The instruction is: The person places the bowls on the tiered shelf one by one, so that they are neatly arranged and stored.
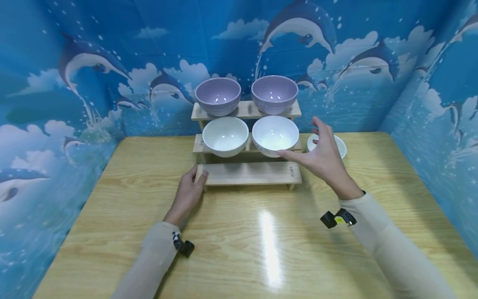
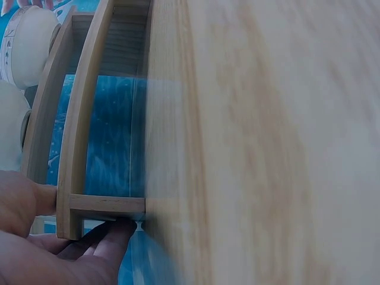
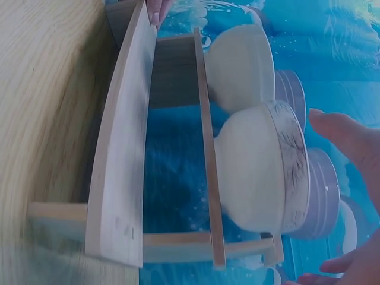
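Observation:
A three-tier wooden rack [image 1: 250, 173] stands on the table. My left hand [image 1: 188, 192] grips the left end of its lowest board, the thumb on top and the fingers around the end, as the left wrist view shows too. Two white bowls sit on the middle tier, a left bowl [image 1: 225, 137] and a right bowl [image 1: 275, 135] with a patterned band below its rim. Beside the right one is my right hand [image 1: 324, 155], thumb and fingers spread wide, holding nothing. Its thumb tip overlaps the bowl's lower front in the head view.
Two purple bowls, a left one [image 1: 218, 96] and a right one [image 1: 274, 94], stand on the top tier. Another white bowl [image 1: 340, 146] rests on the table [image 1: 231, 245] behind my right hand. Blue dolphin-print cloth [image 1: 179, 37] walls the back and sides.

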The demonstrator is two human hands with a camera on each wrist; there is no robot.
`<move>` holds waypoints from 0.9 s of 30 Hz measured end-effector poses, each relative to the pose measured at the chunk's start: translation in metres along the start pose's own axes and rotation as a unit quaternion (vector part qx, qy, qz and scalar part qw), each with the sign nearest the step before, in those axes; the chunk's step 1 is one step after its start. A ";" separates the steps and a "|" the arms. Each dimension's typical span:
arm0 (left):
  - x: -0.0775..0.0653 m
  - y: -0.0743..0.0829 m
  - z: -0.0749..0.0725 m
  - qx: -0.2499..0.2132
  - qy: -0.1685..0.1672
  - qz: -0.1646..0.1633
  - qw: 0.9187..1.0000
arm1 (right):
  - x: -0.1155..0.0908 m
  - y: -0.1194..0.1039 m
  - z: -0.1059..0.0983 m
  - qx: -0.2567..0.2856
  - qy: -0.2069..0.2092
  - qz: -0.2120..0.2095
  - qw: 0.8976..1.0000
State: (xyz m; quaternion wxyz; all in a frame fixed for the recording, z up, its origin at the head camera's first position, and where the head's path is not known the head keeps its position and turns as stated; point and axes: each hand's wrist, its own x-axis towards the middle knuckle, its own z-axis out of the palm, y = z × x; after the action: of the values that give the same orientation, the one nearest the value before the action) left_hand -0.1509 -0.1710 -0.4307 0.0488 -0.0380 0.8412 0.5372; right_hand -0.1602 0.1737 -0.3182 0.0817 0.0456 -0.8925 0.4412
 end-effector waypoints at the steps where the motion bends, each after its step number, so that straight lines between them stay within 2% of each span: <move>1: 0.000 0.000 0.000 0.001 0.000 0.001 1.000 | -0.001 0.001 -0.002 0.000 0.001 0.004 1.000; 15: 0.000 0.000 -0.001 0.008 0.004 -0.004 1.000 | -0.003 0.017 -0.024 -0.001 0.020 0.059 0.998; 27: -0.001 0.001 -0.001 0.005 -0.002 -0.002 1.000 | -0.005 0.028 -0.038 -0.006 0.032 0.077 0.996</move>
State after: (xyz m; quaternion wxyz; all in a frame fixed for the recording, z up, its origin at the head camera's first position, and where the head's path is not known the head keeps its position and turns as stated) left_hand -0.1499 -0.1713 -0.4292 0.0524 -0.0385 0.8437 0.5329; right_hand -0.1556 0.2207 -0.3185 0.0760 -0.0383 -0.8930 0.4419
